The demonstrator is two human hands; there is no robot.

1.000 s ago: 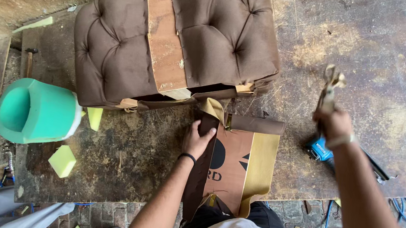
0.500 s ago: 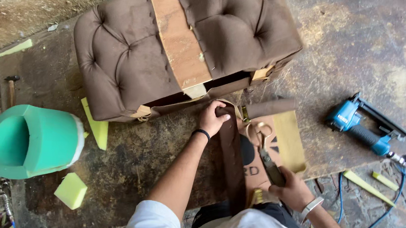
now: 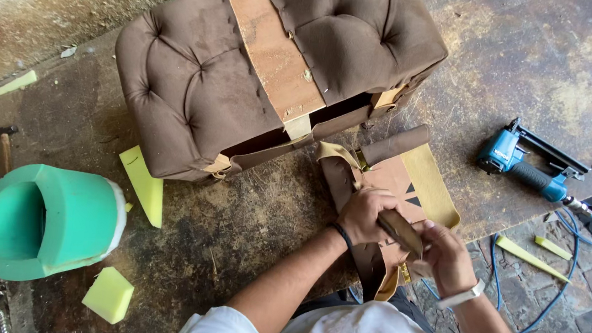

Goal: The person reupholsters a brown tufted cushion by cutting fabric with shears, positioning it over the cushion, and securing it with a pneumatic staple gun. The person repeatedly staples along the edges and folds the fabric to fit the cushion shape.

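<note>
Hands met over a brown fabric strip [image 3: 351, 186] w/ yellowish backing, laid at the bench's near edge just below the tufted brown cushion [image 3: 247, 76]; left hand [image 3: 363, 214] closed round a dark tool [image 3: 401, 231], prob. to steady it; right hand [image 3: 448, 258] pinched the tool's lower end, fingers curled tight, so both hands closed on the same piece; what kind of tool it was, can't tell. Strip lay flat over a cardboard panel [image 3: 398, 179], likely so the fabric could be worked on a firm backing. Blue air stapler [image 3: 524, 165] sat well apart to the right, hose trailing off the edge. Bench [image 3: 534, 59] was worn, stained board; green foam tub [image 3: 48, 220] and yellow foam scraps [image 3: 143, 183] at left; paved floor [image 3: 569, 312] beneath.
</note>
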